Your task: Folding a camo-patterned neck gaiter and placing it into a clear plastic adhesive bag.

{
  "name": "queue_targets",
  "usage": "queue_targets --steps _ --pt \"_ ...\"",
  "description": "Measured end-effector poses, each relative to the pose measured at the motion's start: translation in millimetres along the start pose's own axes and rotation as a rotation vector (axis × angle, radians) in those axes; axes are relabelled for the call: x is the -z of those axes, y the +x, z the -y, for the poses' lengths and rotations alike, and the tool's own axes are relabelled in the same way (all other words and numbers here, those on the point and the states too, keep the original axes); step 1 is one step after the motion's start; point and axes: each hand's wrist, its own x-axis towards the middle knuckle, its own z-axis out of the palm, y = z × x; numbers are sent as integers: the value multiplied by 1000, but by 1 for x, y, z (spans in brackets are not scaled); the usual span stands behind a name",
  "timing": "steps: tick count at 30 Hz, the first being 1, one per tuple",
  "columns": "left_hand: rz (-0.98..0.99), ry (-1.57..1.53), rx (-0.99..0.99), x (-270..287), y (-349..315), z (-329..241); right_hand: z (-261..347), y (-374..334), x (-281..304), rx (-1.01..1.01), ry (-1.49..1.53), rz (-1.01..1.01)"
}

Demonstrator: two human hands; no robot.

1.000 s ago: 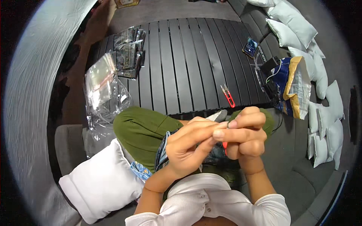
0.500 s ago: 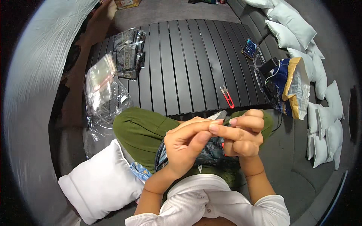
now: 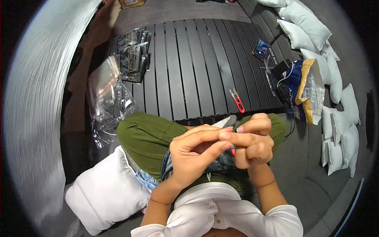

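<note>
Left hand [image 3: 193, 156] and right hand [image 3: 250, 144] pinch together over dark patterned fabric [image 3: 219, 166], grip contents hidden.

Colour-wise it's a black slatted table [image 3: 197, 67] with red-handled snips [image 3: 237, 100] on it, olive green trousers [image 3: 146, 138], a white ribbed shirt [image 3: 221, 217], white pillows [image 3: 106, 193] around, plus a blue and yellow bag [image 3: 306, 89].

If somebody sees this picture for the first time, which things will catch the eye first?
First, the left hand and right hand, pressed together over the lap in the lower middle, fingertips pinching something too small to identify. Next, the red-handled snips on the dark slatted table above them, and the white pillow at lower left.
</note>
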Motion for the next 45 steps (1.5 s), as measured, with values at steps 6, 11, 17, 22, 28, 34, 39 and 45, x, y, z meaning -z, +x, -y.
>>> queue_targets --steps 6,11,17,22,28,34,39,45 --pt "-1 -20 -54 0 -4 6 7 -1 2 -130 89 10" --pt "-8 -33 -42 -3 -5 6 8 -4 4 -140 61 17" --pt "7 226 70 34 -2 9 -12 -2 19 -209 -51 -7" --pt "-587 502 -57 137 -23 15 -59 -55 102 -662 -435 -266" --pt "-514 880 431 153 -81 13 -41 -106 129 -917 -677 180" --pt "20 1308 383 95 -110 45 -3 -94 97 -1379 -822 695" --pt "20 1524 307 98 -134 55 11 -119 102 -1162 -858 843" --pt "-212 797 573 126 -127 40 12 -124 135 -1214 -424 373"
